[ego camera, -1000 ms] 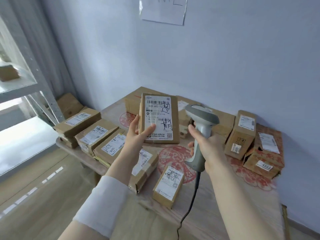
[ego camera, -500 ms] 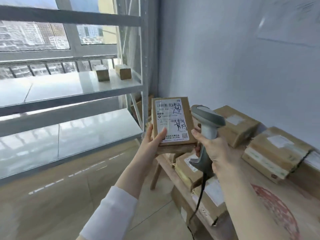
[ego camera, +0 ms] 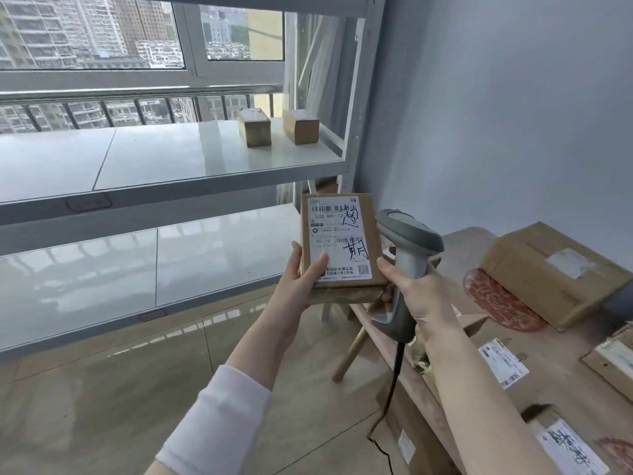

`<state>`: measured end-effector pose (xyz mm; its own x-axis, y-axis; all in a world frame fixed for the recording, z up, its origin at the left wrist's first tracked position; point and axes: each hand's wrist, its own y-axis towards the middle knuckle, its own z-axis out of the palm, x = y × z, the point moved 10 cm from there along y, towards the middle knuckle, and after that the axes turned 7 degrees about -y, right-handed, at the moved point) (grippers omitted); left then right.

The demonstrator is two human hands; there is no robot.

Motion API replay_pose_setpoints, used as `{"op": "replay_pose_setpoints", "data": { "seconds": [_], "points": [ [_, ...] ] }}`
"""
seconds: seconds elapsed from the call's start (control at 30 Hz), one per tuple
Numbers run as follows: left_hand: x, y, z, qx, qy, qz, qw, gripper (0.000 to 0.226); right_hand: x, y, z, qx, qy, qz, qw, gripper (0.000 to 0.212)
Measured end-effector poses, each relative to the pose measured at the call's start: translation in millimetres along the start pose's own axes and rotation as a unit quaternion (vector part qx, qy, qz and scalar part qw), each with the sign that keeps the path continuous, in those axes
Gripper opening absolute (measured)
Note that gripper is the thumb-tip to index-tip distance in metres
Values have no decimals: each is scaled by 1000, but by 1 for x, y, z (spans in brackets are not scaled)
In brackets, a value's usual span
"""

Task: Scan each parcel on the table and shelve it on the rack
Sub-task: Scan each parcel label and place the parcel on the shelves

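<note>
My left hand (ego camera: 303, 281) holds a flat brown parcel (ego camera: 340, 241) upright by its lower left corner, white label facing me. Right beside it, my right hand (ego camera: 416, 293) grips a grey handheld scanner (ego camera: 409, 250) whose cable hangs down to the floor. The white metal rack (ego camera: 171, 173) stands ahead and to the left, with two small brown boxes (ego camera: 254, 132) (ego camera: 300, 126) at the right end of its middle shelf. The wooden table (ego camera: 455, 241) with more parcels is at the right.
A large taped box (ego camera: 551, 272) lies on the table at the right, and several labelled parcels (ego camera: 503, 363) sit near the table's front edge. The rack's lower shelf (ego camera: 137, 262) is bare. A window with a railing is behind the rack. The grey wall is at the right.
My view has swung left from the table toward the rack. The parcel and the scanner have come along in my hands, and the rack now looks closer.
</note>
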<state>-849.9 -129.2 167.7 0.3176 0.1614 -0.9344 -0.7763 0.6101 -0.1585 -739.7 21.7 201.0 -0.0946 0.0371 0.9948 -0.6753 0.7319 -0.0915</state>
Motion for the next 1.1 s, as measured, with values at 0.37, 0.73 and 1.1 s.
{"op": "replay_pose_setpoints", "data": {
  "seconds": [0.37, 0.73, 1.1],
  "points": [
    [-33, 114, -81, -73, 3, 4, 997, 73, -9, 117, 114, 28, -19, 28, 999, 15],
    [-116, 217, -180, -113, -6, 68, 991, 42, 26, 224, 252, 81, -43, 6, 996, 16],
    [-183, 324, -288, -103, -11, 32, 994, 50, 68, 311, 394, 98, -75, 6, 992, 19]
  ]
}}
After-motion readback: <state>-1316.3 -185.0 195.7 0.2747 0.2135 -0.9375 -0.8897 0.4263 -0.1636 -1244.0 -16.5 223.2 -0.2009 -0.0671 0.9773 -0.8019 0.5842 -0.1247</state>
